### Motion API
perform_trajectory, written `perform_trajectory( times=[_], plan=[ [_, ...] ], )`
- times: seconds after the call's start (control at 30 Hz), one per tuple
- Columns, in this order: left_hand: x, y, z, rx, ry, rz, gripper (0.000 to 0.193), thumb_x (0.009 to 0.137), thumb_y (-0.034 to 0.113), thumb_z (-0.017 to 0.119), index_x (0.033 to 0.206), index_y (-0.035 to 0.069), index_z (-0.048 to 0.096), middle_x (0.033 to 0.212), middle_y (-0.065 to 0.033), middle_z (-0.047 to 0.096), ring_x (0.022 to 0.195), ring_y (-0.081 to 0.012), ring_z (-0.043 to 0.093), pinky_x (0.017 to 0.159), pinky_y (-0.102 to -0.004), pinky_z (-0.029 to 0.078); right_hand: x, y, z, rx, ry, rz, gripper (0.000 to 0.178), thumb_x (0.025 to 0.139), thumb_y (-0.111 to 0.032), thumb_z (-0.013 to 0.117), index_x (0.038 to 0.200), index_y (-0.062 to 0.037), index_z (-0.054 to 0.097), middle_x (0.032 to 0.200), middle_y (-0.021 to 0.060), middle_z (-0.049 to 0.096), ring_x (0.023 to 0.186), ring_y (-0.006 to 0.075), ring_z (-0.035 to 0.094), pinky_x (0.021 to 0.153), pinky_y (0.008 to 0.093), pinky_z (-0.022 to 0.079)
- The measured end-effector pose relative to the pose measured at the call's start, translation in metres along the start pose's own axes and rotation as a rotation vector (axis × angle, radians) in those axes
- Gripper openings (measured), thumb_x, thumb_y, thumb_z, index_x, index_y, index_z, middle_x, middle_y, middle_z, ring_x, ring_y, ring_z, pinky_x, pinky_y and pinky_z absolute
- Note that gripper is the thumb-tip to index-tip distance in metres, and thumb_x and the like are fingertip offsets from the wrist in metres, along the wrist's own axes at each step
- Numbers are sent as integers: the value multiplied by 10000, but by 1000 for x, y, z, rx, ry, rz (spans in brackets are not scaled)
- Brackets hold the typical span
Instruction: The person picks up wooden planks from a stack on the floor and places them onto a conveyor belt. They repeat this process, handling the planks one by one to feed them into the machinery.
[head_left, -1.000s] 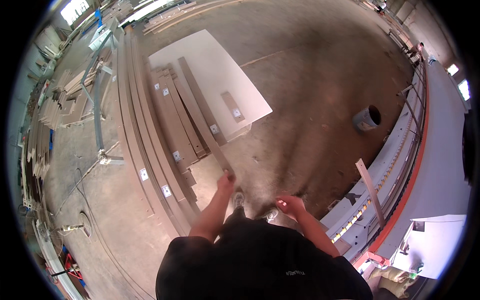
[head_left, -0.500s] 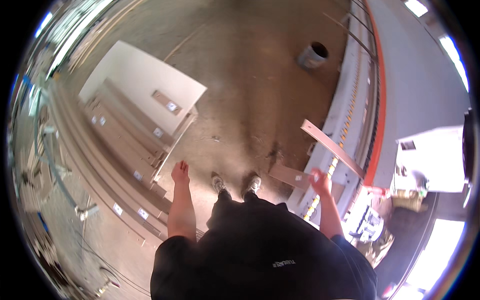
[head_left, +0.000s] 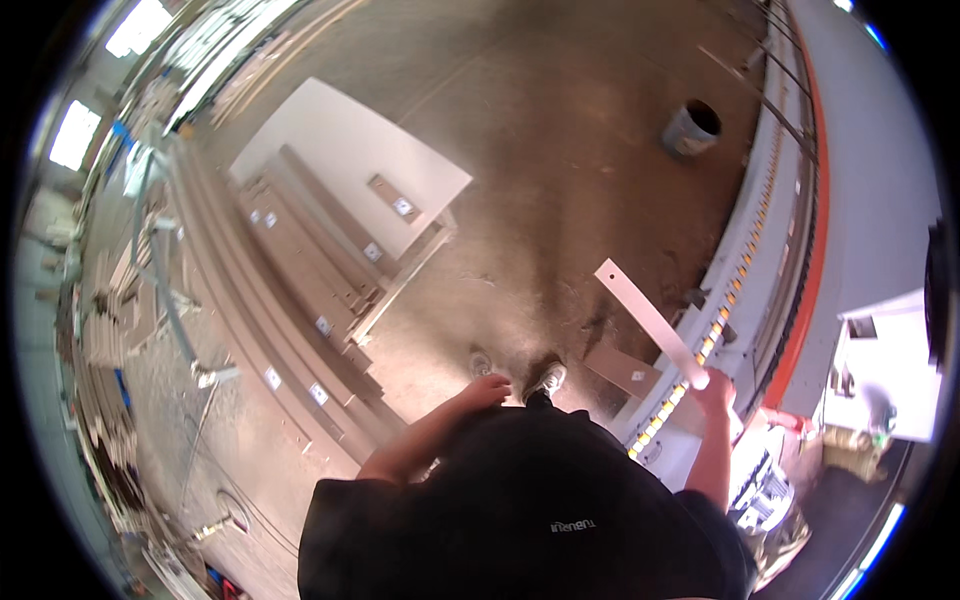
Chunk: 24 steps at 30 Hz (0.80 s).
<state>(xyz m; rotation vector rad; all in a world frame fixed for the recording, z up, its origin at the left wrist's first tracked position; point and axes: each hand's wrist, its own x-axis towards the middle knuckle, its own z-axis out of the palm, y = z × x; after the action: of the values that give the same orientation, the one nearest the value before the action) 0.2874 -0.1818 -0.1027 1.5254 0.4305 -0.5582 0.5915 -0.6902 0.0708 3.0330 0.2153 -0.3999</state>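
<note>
A: Nearest the camera, what do the hands show?

B: The right hand [head_left: 715,392] has its grip closed around the lower end of a pale flat strip [head_left: 650,322], which slants up and left above the floor beside the long machine [head_left: 770,250]. The left hand [head_left: 487,392] hangs loose at the person's side, fingers relaxed, holding nothing.

A: And room around the feet?

B: Bare concrete floor [head_left: 560,180] lies open ahead of the shoes [head_left: 548,378]. A small brown board [head_left: 622,370] lies just right of them.

A: Farther out?

B: Stacked brown panels [head_left: 300,270] and a white sheet [head_left: 340,150] lie to the left; a bucket [head_left: 690,125] stands far off by the machine.

A: Anything unclear?

B: The dark shirt [head_left: 520,510] hides the floor below, and the left rim blurs into clutter.
</note>
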Motion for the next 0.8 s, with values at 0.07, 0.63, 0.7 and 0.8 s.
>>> perform_trajectory(
  times=[0.07, 0.63, 0.7, 0.8],
  plan=[
    [-2, 46, 8, -123, -57, 5, 504, 974, 309, 701, 1371, 13, 608, 1211, -138, 721, 1114, -202, 679, 929, -352, 541, -27, -72, -35, 152, 76, -168, 598, 661, -350, 887, 1206, -196, 695, 1115, 64, 722, 1053, 284, 695, 917, 454, 560],
    [7, 78, -92, -1171, 467, 262, 348, 1081, 390, 497, 1254, 97, 570, 1175, -62, 655, 1073, -201, 625, 968, -420, 507, -76, -271, -93, 267, -166, -732, 630, 759, -402, 817, 1312, -149, 651, 1235, 82, 700, 1104, 286, 688, 939, 410, 556],
    [1, 67, -109, -1210, 540, 293, 343, 1080, 377, 490, 1275, 105, 566, 1200, -56, 664, 1096, -194, 623, 963, -424, 494, -74, -291, -90, 319, -158, -832, 627, 761, -422, 825, 1299, -144, 660, 1185, 91, 714, 1060, 287, 700, 910, 407, 562],
    [-10, 68, -119, -1239, 619, 272, 346, 1075, 359, 503, 1292, 97, 566, 1173, -54, 673, 1040, -193, 641, 901, -407, 510, -75, -344, -82, 356, -155, -973, 650, 753, -475, 840, 1283, -143, 664, 1101, 97, 728, 969, 293, 716, 844, 405, 573]
  ],
)
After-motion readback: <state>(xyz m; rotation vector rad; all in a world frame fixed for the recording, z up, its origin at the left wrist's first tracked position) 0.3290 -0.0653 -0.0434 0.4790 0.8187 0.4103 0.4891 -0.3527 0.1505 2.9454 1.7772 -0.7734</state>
